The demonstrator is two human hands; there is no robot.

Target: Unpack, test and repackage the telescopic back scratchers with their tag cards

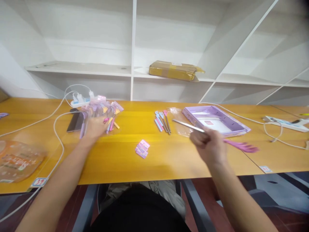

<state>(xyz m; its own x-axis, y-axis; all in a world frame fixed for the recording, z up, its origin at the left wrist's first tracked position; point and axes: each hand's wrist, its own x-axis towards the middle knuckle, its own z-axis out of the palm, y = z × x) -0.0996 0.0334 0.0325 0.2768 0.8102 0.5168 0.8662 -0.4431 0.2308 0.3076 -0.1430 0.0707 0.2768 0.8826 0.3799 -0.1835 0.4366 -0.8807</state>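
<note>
In the head view, my right hand (209,145) is closed round a back scratcher with a silver rod pointing left and a pink claw (242,146) to the right; it is held above the table. My left hand (96,126) is at a pile of back scratchers in clear packaging (112,111) on the left, and its fingers are blurred and partly hidden. Between the hands lie unwrapped back scratchers (164,121) with blue and pink claws. Nearer to me is a small stack of pink cards (142,149).
A purple open box (238,130) stands right of centre, beside a clear plastic bag (182,129). Power strips (80,101) and white cables cross the table. An orange plastic package (20,161) lies at left. Behind, a taped carton (172,70) rests on the white shelf.
</note>
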